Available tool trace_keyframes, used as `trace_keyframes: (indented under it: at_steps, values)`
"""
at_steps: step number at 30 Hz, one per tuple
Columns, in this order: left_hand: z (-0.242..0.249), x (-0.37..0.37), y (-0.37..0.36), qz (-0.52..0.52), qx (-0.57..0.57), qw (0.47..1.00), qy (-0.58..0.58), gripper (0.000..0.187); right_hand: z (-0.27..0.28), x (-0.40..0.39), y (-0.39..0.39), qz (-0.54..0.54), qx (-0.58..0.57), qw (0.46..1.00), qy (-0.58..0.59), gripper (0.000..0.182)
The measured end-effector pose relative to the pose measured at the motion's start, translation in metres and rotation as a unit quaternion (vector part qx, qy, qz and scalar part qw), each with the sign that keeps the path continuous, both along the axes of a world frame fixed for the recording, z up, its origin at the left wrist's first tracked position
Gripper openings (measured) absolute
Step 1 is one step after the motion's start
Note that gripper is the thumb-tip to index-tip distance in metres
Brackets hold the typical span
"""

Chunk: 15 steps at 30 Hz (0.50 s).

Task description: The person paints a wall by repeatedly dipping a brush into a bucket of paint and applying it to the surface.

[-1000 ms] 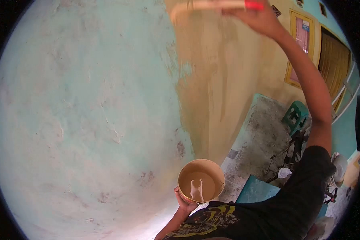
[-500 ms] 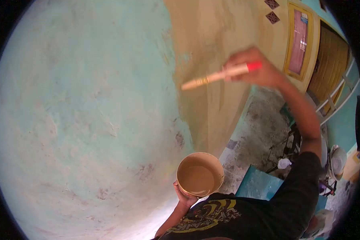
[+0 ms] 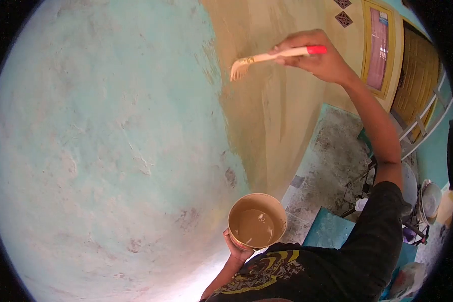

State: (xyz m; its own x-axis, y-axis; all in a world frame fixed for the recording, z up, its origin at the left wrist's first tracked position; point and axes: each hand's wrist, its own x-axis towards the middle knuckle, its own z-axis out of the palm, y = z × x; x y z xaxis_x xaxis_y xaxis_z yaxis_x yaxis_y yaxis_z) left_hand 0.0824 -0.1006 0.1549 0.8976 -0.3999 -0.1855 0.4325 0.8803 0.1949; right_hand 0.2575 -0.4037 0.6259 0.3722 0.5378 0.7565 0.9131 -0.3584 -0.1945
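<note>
head view | right hand (image 3: 319, 61) clamped on brush (image 3: 267, 58), left hand (image 3: 235, 245) gripping paint cup (image 3: 257, 220) | tilted cup could slop paint onto shirt (image 3: 307, 272)

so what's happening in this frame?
A person is painting a wall. The right hand holds a paintbrush with a red-tipped handle, its bristles up against the wall at the edge of the tan painted patch. The rest of the wall is worn, pale turquoise. The left hand holds a small paint tub of tan paint from below, near the chest. A green stool stands on the floor to the right.
</note>
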Motion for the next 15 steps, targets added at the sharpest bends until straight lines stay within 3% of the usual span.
trace_keyframes:
  at_steps: [4, 7, 10, 13, 15]
  values:
    - [0.01, 0.0, -0.004, 0.005, -0.001, 1.0, -0.009, 0.074, 0.002, -0.002, -0.008, 0.008, -0.051, 0.999, -0.014, 0.022]
    - [-0.001, 0.002, 0.001, -0.014, -0.023, 1.0, -0.015, 0.075, 0.001, -0.006, 0.004, -0.038, 0.057, 0.997, -0.024, 0.022]
    - [0.007, 0.0, -0.006, 0.008, -0.023, 1.0, -0.004, 0.077, 0.005, -0.004, -0.013, 0.018, 0.035, 0.996, 0.082, 0.021]
    - [0.016, -0.001, -0.006, -0.002, 0.006, 1.0, -0.02, 0.076, 0.005, 0.003, -0.009, 0.01, -0.037, 0.999, -0.014, 0.02]
    - [0.009, -0.001, -0.005, -0.019, -0.017, 0.999, -0.034, 0.075, 0.01, 0.008, -0.001, -0.01, 0.012, 0.996, -0.083, 0.019]
